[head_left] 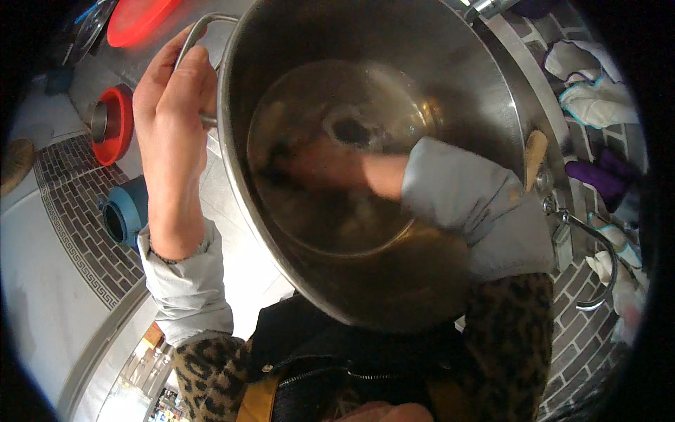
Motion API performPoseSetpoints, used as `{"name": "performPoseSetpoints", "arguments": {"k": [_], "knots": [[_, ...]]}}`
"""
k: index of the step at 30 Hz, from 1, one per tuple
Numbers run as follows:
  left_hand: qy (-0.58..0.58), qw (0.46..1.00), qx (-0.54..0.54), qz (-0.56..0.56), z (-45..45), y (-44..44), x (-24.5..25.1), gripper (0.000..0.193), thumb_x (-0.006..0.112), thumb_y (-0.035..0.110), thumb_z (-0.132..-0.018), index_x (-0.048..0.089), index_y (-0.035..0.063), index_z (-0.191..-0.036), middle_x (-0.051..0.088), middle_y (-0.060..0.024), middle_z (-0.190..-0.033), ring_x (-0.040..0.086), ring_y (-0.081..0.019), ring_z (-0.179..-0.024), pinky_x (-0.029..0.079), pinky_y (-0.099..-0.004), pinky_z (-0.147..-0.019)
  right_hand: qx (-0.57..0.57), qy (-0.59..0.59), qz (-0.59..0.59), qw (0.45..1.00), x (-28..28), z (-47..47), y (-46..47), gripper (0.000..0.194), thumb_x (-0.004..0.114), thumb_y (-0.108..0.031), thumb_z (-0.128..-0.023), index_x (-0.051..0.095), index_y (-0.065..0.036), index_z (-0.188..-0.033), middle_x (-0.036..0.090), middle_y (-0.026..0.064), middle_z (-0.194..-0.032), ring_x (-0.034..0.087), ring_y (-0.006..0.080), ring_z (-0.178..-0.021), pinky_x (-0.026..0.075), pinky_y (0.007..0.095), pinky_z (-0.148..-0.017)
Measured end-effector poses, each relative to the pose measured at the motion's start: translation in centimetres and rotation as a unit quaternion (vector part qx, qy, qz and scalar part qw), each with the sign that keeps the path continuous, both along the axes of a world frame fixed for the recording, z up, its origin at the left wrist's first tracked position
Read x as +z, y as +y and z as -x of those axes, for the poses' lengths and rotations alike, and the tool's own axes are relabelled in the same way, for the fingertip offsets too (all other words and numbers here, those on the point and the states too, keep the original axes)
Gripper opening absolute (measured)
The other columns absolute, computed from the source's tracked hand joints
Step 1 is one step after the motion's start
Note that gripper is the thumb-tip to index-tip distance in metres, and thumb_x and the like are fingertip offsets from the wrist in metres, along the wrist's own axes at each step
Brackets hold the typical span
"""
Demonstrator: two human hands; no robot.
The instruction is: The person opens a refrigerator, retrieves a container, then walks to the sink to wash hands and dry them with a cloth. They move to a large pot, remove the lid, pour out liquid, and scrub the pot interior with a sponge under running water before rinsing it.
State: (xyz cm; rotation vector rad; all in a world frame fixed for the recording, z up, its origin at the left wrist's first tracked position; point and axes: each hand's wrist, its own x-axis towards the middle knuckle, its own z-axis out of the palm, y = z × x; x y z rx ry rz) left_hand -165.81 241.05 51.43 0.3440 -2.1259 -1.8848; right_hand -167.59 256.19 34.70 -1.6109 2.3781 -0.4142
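Observation:
A large, deep stainless steel pot (295,274) is tilted in front of me, its mouth facing me. My left hand (176,100) grips the metal loop handle (211,18) on the pot's left rim. Inside the pot is my right hand (327,163), blurred and low near the bottom, where cloudy liquid (337,227) seems to lie. Something dark is at its fingers; I cannot tell what it is or whether the hand grips it. Pale sleeve covers sit over both leopard-patterned sleeves.
Right of the pot are a curved faucet (606,253), a wooden handle or block (536,153), and white gloves (601,100) and a purple glove (601,176) against brick-patterned tiles. At left stand a red basin (125,126), a blue container (132,208) and a larger red lid or basin (140,21).

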Motion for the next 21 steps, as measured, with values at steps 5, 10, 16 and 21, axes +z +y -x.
{"name": "performPoseSetpoints", "arguments": {"k": [5,10,16,21], "knots": [[0.001,1.000,0.009,0.001,-0.4,0.3,0.1,0.037,0.052,0.018,-0.088,0.051,-0.0051,-0.118,0.045,0.0018,-0.064,0.038,-0.0045,-0.056,0.027,-0.0203,-0.051,-0.121,-0.118,-0.019,0.986,-1.4,5.0,-2.6,0.029,0.052,-0.020,-0.084,0.062,-0.009,-0.108,0.057,0.0150,-0.118,0.053,0.0320,-0.110,0.047,0.0493,-0.082],[-0.004,0.999,0.028,0.043,0.0,-0.3,-0.5,0.037,0.052,0.018,-0.088,0.052,-0.0037,-0.118,0.049,0.0010,-0.068,0.042,-0.0054,-0.058,0.030,-0.0196,-0.052,-0.156,0.117,-0.281,0.940,-15.2,12.8,7.3,0.020,0.058,-0.018,-0.078,0.067,-0.014,-0.094,0.062,0.0093,-0.102,0.058,0.0243,-0.100,0.051,0.0371,-0.070],[-0.023,0.997,0.016,0.076,0.0,-1.1,-1.2,0.039,0.050,0.019,-0.088,0.051,-0.0029,-0.120,0.056,-0.0035,-0.075,0.051,-0.0079,-0.064,0.037,-0.0188,-0.057,-0.040,-0.013,-0.454,0.890,-16.6,4.5,19.3,0.017,0.059,-0.015,-0.076,0.067,-0.011,-0.091,0.063,0.0089,-0.096,0.061,0.0257,-0.092,0.050,0.0399,-0.072],[-0.015,1.000,-0.015,0.021,-0.2,-1.2,-0.6,0.038,0.049,0.017,-0.089,0.050,-0.0031,-0.121,0.062,-0.0060,-0.089,0.056,-0.0070,-0.073,0.040,-0.0164,-0.062,0.113,-0.222,-0.475,0.844,-6.5,-7.7,15.5,0.020,0.064,-0.018,-0.069,0.067,-0.009,-0.087,0.066,0.0098,-0.089,0.064,0.0267,-0.082,0.052,0.0401,-0.064]]}}
